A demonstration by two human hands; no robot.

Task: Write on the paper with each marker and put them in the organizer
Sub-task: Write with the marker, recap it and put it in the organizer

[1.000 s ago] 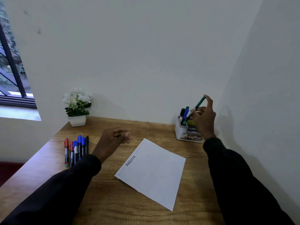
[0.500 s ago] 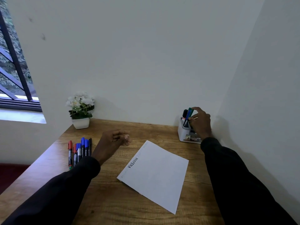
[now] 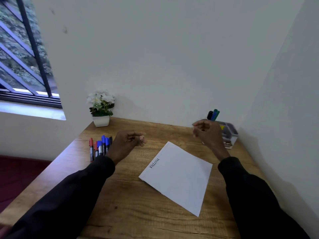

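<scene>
Wooden bench [image 3: 131, 204] with the white paper [image 3: 179, 176] lying at its centre, one word written along its upper-left edge. My left hand [image 3: 124, 144] hovers loosely curled and empty, just beside the loose markers [image 3: 100, 149] at left. My right hand [image 3: 207, 133], likewise loosely curled and empty, hangs before the organizer [image 3: 232, 135], where the stored markers [image 3: 214, 115] stand upright
</scene>
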